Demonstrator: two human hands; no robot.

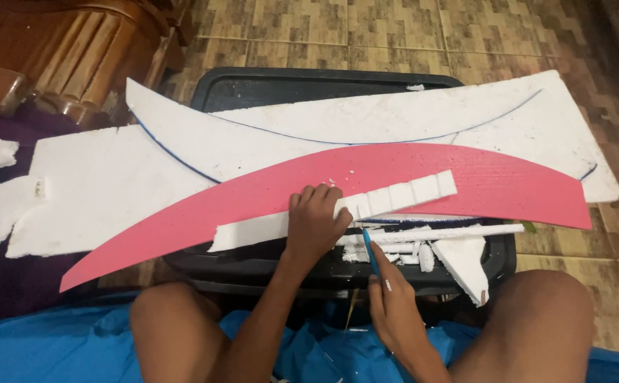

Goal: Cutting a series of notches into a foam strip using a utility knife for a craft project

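Blue cutter [370,257] sits gripped in the right hand [392,305]; left hand [314,221] presses the white foam strip [338,211], partly notched, on the pink sheet [479,188].

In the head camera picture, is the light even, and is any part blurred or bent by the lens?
Head view: light is fairly even and soft on the white foam sheets and pink foam piece, without hard glare; corners go darker; the left hand and right hand look sharp enough; the floor tiles curve slightly, suggesting wide-lens distortion.
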